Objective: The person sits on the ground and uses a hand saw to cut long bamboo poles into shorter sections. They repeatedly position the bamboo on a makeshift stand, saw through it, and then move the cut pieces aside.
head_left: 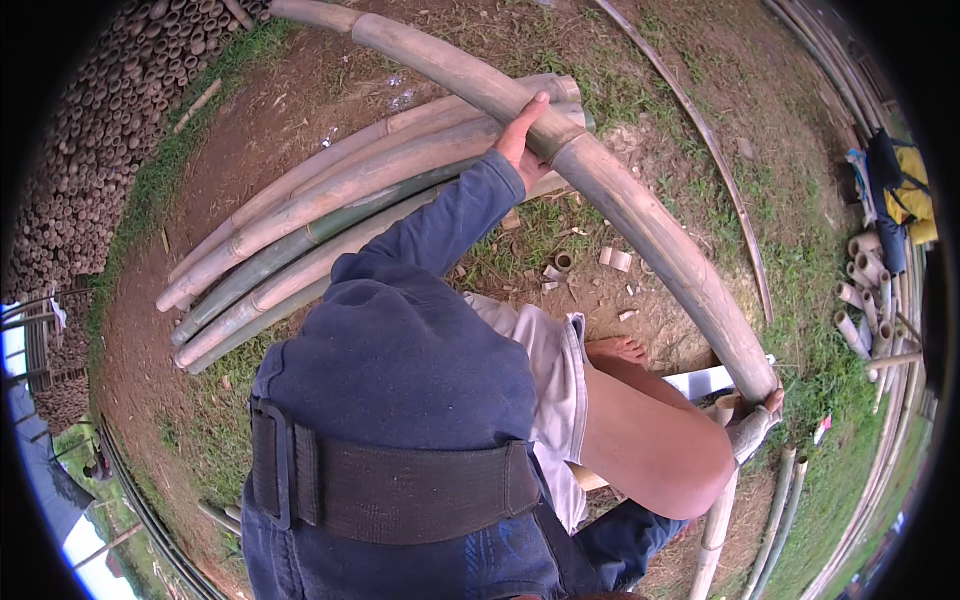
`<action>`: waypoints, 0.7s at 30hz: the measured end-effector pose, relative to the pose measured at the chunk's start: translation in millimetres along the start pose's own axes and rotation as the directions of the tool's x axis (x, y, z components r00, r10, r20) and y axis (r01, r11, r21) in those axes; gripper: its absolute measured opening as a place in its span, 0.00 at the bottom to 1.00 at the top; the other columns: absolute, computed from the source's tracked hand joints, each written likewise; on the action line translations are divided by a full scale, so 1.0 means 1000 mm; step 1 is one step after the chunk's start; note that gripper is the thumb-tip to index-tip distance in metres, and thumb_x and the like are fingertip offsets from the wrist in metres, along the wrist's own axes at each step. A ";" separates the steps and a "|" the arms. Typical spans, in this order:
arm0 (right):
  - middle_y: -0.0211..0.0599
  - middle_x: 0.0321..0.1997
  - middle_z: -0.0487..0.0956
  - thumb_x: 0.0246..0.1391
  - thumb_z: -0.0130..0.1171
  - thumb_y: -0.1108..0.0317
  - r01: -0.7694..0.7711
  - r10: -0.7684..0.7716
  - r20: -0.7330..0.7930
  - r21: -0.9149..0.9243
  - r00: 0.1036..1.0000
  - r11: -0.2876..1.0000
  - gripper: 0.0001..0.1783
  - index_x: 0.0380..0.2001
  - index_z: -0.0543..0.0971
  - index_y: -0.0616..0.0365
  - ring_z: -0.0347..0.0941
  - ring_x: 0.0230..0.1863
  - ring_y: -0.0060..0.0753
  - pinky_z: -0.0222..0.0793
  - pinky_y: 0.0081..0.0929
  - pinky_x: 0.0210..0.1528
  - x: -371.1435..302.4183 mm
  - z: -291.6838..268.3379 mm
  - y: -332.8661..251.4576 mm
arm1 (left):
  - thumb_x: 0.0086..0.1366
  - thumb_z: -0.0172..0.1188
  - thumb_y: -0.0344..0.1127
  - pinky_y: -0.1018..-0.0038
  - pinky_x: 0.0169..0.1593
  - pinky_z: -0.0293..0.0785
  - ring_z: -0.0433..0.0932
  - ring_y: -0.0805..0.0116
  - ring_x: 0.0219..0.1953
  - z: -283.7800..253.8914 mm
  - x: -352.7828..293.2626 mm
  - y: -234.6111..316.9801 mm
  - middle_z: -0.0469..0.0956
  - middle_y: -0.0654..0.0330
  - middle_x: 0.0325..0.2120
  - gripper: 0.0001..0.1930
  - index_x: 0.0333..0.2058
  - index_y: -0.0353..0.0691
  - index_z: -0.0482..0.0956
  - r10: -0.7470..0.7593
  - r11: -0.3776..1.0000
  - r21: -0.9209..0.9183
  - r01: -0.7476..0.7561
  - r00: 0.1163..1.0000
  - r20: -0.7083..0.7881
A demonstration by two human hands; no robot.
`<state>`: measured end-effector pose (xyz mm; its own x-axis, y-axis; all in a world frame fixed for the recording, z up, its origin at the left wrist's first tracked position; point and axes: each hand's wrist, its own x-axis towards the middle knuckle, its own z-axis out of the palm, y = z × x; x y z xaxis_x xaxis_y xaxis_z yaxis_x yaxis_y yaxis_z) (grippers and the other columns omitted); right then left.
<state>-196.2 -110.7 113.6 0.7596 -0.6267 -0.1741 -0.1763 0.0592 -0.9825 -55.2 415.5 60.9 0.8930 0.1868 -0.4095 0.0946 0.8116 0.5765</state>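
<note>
A thick, pale bamboo pole [645,215] runs from the upper left down to the right, across the front of my bent knee. My left hand [522,140], in a blue sleeve, is closed around its middle with the thumb on top. At the pole's lower right end is my right hand [765,408], its fingers curled against the cut end and partly hidden. Something grey-white [745,436], perhaps a glove or cloth, lies against that hand. Beside it a flat white and grey strip [700,382] shows behind my knee. A thinner bamboo pole [714,530] stands below the hand.
Several long bamboo poles [330,190], one greenish, lie in a pile to the left. A large stack of cut bamboo [90,130] fills the far left. Short offcuts [615,259] lie on the ground. Bamboo tubes [868,290] and a yellow-black bag [905,185] are at the right.
</note>
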 end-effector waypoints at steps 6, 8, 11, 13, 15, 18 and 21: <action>0.34 0.58 0.77 0.67 0.59 0.32 0.160 -0.075 0.368 -0.205 0.927 0.966 0.35 0.60 0.77 0.50 0.73 0.55 0.27 0.74 0.30 0.52 0.044 0.156 -0.072 | 0.60 0.75 0.65 0.51 0.68 0.71 0.78 0.56 0.62 -0.094 -0.050 0.086 0.79 0.57 0.59 0.44 0.65 0.48 0.68 0.201 0.977 -0.016 -0.211 0.949 -0.244; 0.33 0.60 0.77 0.66 0.59 0.31 0.204 -0.023 0.484 -0.325 0.875 0.923 0.37 0.64 0.76 0.48 0.75 0.52 0.25 0.74 0.26 0.50 0.044 0.216 -0.100 | 0.60 0.74 0.67 0.50 0.71 0.67 0.77 0.56 0.63 -0.120 -0.063 0.110 0.79 0.57 0.58 0.44 0.65 0.48 0.68 0.211 0.967 -0.071 -0.243 0.929 -0.303; 0.35 0.64 0.77 0.68 0.57 0.31 0.396 -0.079 0.593 -0.427 0.801 0.813 0.39 0.70 0.73 0.46 0.78 0.49 0.25 0.74 0.22 0.46 0.021 0.281 -0.128 | 0.60 0.73 0.69 0.48 0.73 0.64 0.75 0.57 0.65 -0.157 -0.076 0.134 0.79 0.57 0.59 0.44 0.64 0.49 0.70 0.273 0.929 -0.120 -0.349 0.869 -0.413; 0.40 0.68 0.74 0.70 0.55 0.33 0.412 -0.097 0.725 -0.271 0.681 0.870 0.40 0.74 0.70 0.45 0.80 0.51 0.27 0.75 0.22 0.44 -0.005 0.299 -0.133 | 0.59 0.74 0.68 0.50 0.73 0.64 0.75 0.57 0.65 -0.184 -0.080 0.149 0.78 0.57 0.59 0.44 0.64 0.48 0.70 0.290 0.905 -0.150 -0.399 0.835 -0.468; 0.47 0.75 0.68 0.73 0.51 0.36 0.356 -0.099 0.826 -0.129 0.554 0.925 0.39 0.77 0.65 0.46 0.82 0.57 0.30 0.77 0.22 0.45 -0.028 0.304 -0.134 | 0.57 0.76 0.67 0.50 0.73 0.65 0.75 0.55 0.65 -0.211 -0.070 0.173 0.77 0.56 0.60 0.44 0.63 0.48 0.71 0.283 0.865 -0.244 -0.437 0.829 -0.483; 0.47 0.80 0.61 0.73 0.53 0.36 0.502 -0.013 0.903 -0.226 0.429 0.835 0.41 0.79 0.62 0.45 0.79 0.62 0.32 0.75 0.25 0.51 -0.040 0.284 -0.125 | 0.56 0.78 0.65 0.48 0.72 0.67 0.73 0.52 0.66 -0.251 -0.036 0.215 0.76 0.55 0.60 0.44 0.64 0.48 0.69 0.308 0.813 -0.318 -0.487 0.825 -0.474; 0.45 0.76 0.66 0.72 0.56 0.41 0.239 0.128 0.840 -0.291 0.528 0.926 0.39 0.78 0.64 0.47 0.79 0.59 0.31 0.75 0.25 0.50 -0.021 0.240 -0.104 | 0.56 0.77 0.67 0.47 0.70 0.70 0.74 0.48 0.65 -0.292 0.019 0.257 0.73 0.54 0.63 0.47 0.67 0.51 0.66 0.298 0.817 -0.274 -0.508 0.778 -0.553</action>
<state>-43.5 82.3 204.0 0.9040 0.3295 -0.2723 -0.1641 -0.3208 -0.9328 -142.2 789.3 -5.5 0.4795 0.6935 -0.5378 -0.4964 0.7197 0.4855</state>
